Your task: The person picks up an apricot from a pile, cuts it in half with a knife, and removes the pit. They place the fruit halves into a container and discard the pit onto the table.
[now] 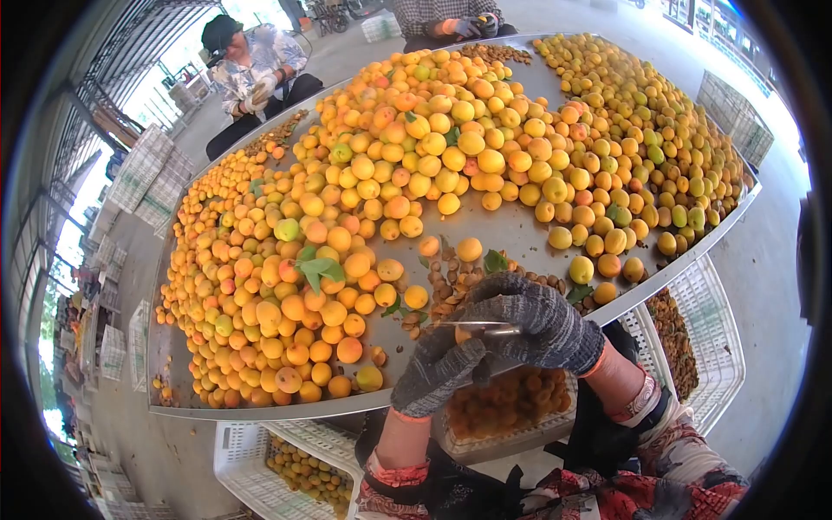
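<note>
Both hands wear dark grey knit gloves and meet over the near edge of the metal table (pixel 511 230). My right hand (pixel 542 321) is closed around a small knife (pixel 485 328), its thin blade pointing left across my left fingers. My left hand (pixel 438 368) is curled just under the blade; whatever lies inside it is hidden. Right behind the hands is a heap of brown apricot pits (pixel 446 286). A large pile of orange-yellow apricots (pixel 407 165) covers much of the table. Beneath my hands, a crate holds orange apricot pieces (pixel 507 403).
A white crate (pixel 230 451) with yellowish fruit stands below the table at left. Another crate (pixel 715 325) at right holds brown pits. Two people work across the table, one with gloved hands (pixel 260 91). Stacked crates (pixel 152 169) stand at far left. The table has a raised rim.
</note>
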The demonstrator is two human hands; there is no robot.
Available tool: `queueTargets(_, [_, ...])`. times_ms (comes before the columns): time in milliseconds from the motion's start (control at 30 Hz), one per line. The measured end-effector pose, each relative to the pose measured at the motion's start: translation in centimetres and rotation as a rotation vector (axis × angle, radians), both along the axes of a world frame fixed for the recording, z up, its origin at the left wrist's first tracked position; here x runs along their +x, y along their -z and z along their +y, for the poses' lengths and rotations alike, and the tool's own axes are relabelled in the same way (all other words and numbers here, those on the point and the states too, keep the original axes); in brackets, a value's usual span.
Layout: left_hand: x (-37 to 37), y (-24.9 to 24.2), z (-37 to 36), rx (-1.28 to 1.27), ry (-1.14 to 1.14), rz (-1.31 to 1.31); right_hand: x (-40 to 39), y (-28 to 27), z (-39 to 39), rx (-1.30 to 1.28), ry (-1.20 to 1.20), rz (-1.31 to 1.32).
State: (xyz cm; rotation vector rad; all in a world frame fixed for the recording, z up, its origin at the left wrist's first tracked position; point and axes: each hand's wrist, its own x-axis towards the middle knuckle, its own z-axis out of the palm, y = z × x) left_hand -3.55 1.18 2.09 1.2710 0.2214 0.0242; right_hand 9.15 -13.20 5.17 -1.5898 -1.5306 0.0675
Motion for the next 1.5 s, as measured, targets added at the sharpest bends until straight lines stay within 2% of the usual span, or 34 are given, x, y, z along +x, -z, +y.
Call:
queueTargets(100, [0.2, 1.0, -0.5, -0.127, -0.103, -0.001, -0.3, 0.5, -0.1, -0.015, 0.071, -0.013])
queueTargets(167, [-0.2, 1.7, -0.3, 0.089, -0.114, -0.006, -0.7, 1.6, -0.6, -0.04, 0.085, 0.034])
queueTargets(200, [-0.2, 1.0, -0.5, 0.091, -0.113, -0.007, -0.8, 2.3, -0.9, -0.073, 0.11, 0.246])
queueTargets(233, [-0.2, -0.3, -0.8, -0.011, -0.04, 0.012, -0.9, 2.7, -1.2, -0.109, 0.133, 0.458])
queueTargets(267, [-0.3, -1.0, -1.0, -0.116, 0.034, 0.031, -1.2, 2.5, -1.3, -0.111, 0.134, 0.455])
queueTargets(300, [-0.3, -0.2, -0.9, -0.117, 0.034, 0.03, -1.5, 2.2, -1.5, 0.005, 0.15, 0.819])
queueTargets(333, [-0.3, 1.3, -0.8, 0.089, 0.171, -0.082, -1.6, 2.1, -1.6, 0.127, 0.164, 1.181])
queueTargets(367, [-0.3, 2.0, -0.8, 0.295, 0.308, -0.195, -1.6, 2.2, -1.7, 0.127, 0.165, 1.179])
queueTargets(400, [-0.2, 1.3, -0.8, 0.294, 0.31, -0.199, -1.4, 2.6, -1.9, 0.113, 0.156, 1.317])
queueTargets(433, [-0.1, -0.1, -0.7, 0.504, 0.382, -0.128, -1.2, 2.7, -2.1, 0.099, 0.146, 1.455])
queueTargets(467, [0.3, -1.0, -0.3, 0.721, 0.452, -0.066, -1.0, 2.6, -2.0, 0.107, 0.148, 1.441])
queueTargets(567, [0.2, -1.6, 0.3, 0.776, 0.554, -0.023, -1.4, 1.8, -2.0, -0.015, 0.149, 1.501])
queueTargets(600, [0.0, -1.0, 0.4, 0.774, 0.554, -0.021, -1.5, 1.7, -1.8, 0.014, 0.115, 1.522])
queueTargets(667, [-0.3, 0.4, 0.8, 0.739, 0.53, -0.21, -1.6, 2.0, -1.5, 0.043, 0.08, 1.543])
queueTargets(800, [0.1, -0.8, 0.9, 0.622, 0.541, -0.092, -1.3, 3.6, -1.1, 0.083, 0.118, 1.502])
queueTargets(867, [0.2, -0.7, 0.2, 0.392, 0.132, 0.0, -1.3, 3.4, -1.0, 0.052, 0.143, 1.519])
queueTargets(900, [0.4, -0.5, 0.0, 0.392, 0.13, 0.001, -1.2, 2.8, -0.9, -0.023, 0.173, 1.506])
queueTargets(967, [0.9, 0.1, -0.2, 0.495, -0.173, -0.107, -1.5, 2.3, -0.3, -0.098, 0.201, 1.492])
queueTargets(1067, [1.5, 0.7, -1.0, 0.494, -0.221, -0.174, -2.0, 2.7, 0.6, 0.038, 0.274, 1.491])
queueTargets(1133, [1.8, 1.4, -1.4, 0.502, -0.246, -0.158, -1.8, 3.8, 1.1, 0.17, 0.288, 1.307])
queueTargets(1300, [2.1, 1.9, -1.8, 0.464, -0.301, -0.093, -2.0, 2.8, 1.6, 0.23, 0.288, 1.412])
queueTargets(1400, [2.4, 2.4, -2.1, 0.542, -0.347, -0.233, -1.9, 3.4, 1.9, 0.297, 0.279, 1.482])
queueTargets(1467, [2.7, 0.9, -2.6, 0.303, -0.427, -0.25, -1.9, 4.2, 2.4, 0.313, 0.305, 1.483])
queueTargets(1500, [2.8, 0.8, -2.6, 0.304, -0.427, -0.25, -2.0, 4.5, 2.8, 0.382, 0.298, 1.499])
